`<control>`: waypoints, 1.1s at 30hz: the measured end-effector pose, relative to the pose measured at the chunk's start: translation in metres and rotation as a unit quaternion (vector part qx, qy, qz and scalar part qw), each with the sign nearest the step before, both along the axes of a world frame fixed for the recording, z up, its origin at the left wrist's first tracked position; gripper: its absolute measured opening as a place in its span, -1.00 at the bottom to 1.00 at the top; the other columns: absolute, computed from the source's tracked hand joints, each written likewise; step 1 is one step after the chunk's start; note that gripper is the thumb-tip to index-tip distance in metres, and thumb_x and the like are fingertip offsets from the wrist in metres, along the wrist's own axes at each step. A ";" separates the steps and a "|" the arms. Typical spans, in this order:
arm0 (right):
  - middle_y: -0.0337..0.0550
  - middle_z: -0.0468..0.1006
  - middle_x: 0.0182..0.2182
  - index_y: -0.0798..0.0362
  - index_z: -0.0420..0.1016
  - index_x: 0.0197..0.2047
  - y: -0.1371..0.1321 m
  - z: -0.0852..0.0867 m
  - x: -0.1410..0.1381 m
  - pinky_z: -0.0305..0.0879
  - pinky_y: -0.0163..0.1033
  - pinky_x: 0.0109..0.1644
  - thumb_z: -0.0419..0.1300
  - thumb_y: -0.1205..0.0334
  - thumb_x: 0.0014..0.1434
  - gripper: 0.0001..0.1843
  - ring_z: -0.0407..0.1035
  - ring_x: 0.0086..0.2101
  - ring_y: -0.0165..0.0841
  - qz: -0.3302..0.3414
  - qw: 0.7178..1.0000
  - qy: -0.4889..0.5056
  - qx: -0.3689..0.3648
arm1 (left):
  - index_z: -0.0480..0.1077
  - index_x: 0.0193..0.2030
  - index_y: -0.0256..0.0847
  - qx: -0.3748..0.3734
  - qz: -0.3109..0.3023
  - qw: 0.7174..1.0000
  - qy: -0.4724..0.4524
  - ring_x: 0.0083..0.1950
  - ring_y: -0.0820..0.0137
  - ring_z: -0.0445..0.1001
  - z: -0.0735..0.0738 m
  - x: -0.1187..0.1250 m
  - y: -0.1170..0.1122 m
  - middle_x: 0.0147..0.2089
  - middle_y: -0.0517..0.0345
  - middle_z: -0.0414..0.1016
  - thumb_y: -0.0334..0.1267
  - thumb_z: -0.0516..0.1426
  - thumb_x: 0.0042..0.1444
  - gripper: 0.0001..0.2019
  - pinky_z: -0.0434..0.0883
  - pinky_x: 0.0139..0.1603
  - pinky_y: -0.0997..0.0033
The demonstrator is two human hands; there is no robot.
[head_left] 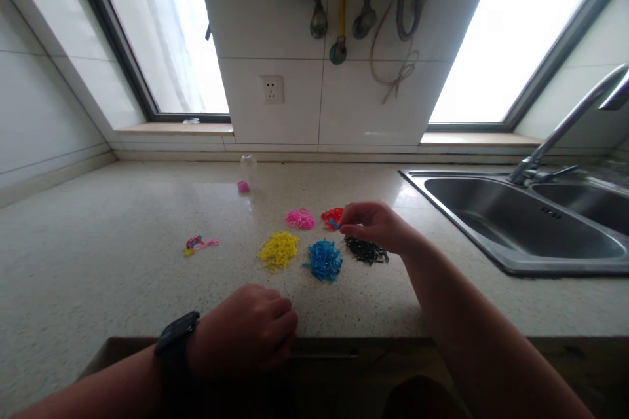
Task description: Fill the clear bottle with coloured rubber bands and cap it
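Observation:
My right hand (373, 226) is closed in a pinch on a small blue rubber band (335, 224). It hovers between the red pile of rubber bands (331, 215), which it partly covers, and the black pile (367, 251). Nearer to me lies a blue pile (324, 260), with a yellow pile (278, 251) to its left and a pink pile (300, 218) behind. My left hand (250, 327) wears a black watch (177, 330) and rests at the counter's front edge. Its fingers are curled in, and their inside is hidden.
A few mixed bands (197, 244) lie apart on the left of the counter (122, 236). A clear container (248, 170) stands near the wall beside a pink object (243, 187). To the right are a steel sink (501, 216) and a faucet (555, 127).

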State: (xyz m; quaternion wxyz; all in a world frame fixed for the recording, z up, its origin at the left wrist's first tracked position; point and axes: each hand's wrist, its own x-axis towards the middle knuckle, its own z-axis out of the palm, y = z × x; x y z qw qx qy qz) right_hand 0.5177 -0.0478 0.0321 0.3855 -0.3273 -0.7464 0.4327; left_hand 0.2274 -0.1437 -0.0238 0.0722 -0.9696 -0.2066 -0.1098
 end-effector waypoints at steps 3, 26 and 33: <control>-0.18 0.51 -0.41 0.12 0.54 -0.37 -0.001 0.002 0.000 0.31 -0.32 -0.28 0.40 0.13 0.04 -0.76 0.34 -0.39 -0.49 0.004 1.000 -0.015 0.013 | 0.24 -0.34 -0.17 -0.001 -0.002 1.000 0.000 -0.49 0.38 0.26 0.000 0.000 0.001 -0.43 0.21 0.35 -0.28 0.01 0.30 -0.85 0.07 -0.50 0.28; -0.22 0.57 -0.38 0.03 0.62 -0.22 0.005 -0.012 -0.009 0.18 -0.29 -0.28 0.24 0.14 0.22 -0.83 0.35 -0.40 -0.46 0.040 0.924 -0.347 0.156 | 0.26 -0.36 -0.17 0.001 0.001 1.000 -0.009 -0.48 0.37 0.28 0.005 0.002 -0.001 -0.43 0.23 0.36 -0.30 0.05 0.24 -0.87 0.08 -0.51 0.25; -0.19 0.55 -0.39 0.06 0.63 -0.21 0.005 -0.010 -0.006 0.17 -0.30 -0.31 0.25 0.10 0.21 -0.77 0.32 -0.41 -0.46 0.029 0.942 -0.311 0.121 | 0.26 -0.35 -0.18 -0.004 0.001 1.000 -0.010 -0.48 0.38 0.27 0.004 0.002 0.000 -0.43 0.22 0.37 -0.30 0.04 0.25 -0.87 0.07 -0.50 0.28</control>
